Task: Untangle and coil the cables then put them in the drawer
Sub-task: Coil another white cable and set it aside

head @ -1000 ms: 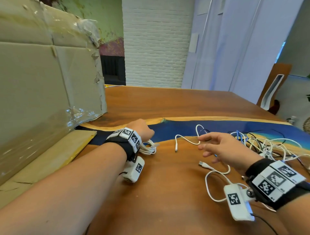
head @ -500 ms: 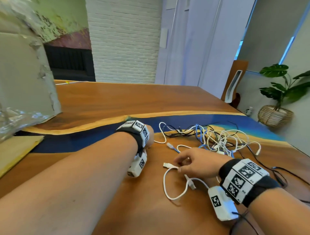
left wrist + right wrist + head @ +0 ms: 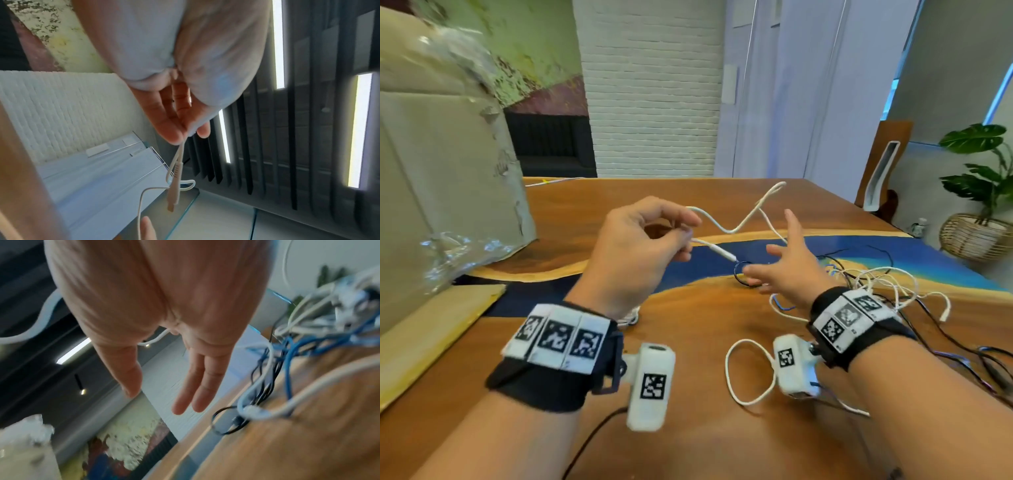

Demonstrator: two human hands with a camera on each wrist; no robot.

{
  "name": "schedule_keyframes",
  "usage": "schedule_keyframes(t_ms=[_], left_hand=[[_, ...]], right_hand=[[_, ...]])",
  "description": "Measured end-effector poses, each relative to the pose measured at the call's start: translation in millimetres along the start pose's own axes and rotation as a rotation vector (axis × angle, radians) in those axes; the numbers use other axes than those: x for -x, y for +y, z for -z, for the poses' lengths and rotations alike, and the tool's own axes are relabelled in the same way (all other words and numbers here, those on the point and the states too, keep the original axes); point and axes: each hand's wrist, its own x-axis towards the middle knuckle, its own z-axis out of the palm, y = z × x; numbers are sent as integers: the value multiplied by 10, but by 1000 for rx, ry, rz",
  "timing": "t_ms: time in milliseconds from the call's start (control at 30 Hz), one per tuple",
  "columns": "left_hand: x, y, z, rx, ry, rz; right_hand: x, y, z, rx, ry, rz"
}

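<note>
Left hand (image 3: 635, 251) pinches the white cable (image 3: 739, 222) near its plug, lifted over the bench (image 3: 705, 342); right hand (image 3: 787, 263) spread, holding nothing. Light, limp, kinks easily: likely best gripped at the plug

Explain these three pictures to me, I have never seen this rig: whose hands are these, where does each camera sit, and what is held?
There is no machine: a person works with bare hands, wearing a head camera and one on each wrist. The head view looks down at a wooden table. The left hand pinches a white cable near its plug, lifted above the table; the left wrist view shows that plug hanging from the fingers. The right hand is open, fingers spread, holding nothing. Beside it lies a tangle of cables, white, blue and black.
</note>
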Motion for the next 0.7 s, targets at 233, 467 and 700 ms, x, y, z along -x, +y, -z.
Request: schedule_keyframes(t_ms=[233, 467, 700], left_hand=[[129, -459, 328, -161, -15, 300], [348, -458, 192, 49, -206, 295], [575, -486, 194, -38, -339, 318]], right_hand=[[75, -363, -403, -220, 67, 150], [485, -388, -967, -164, -389, 308], [597, -173, -840, -618, -622, 203]])
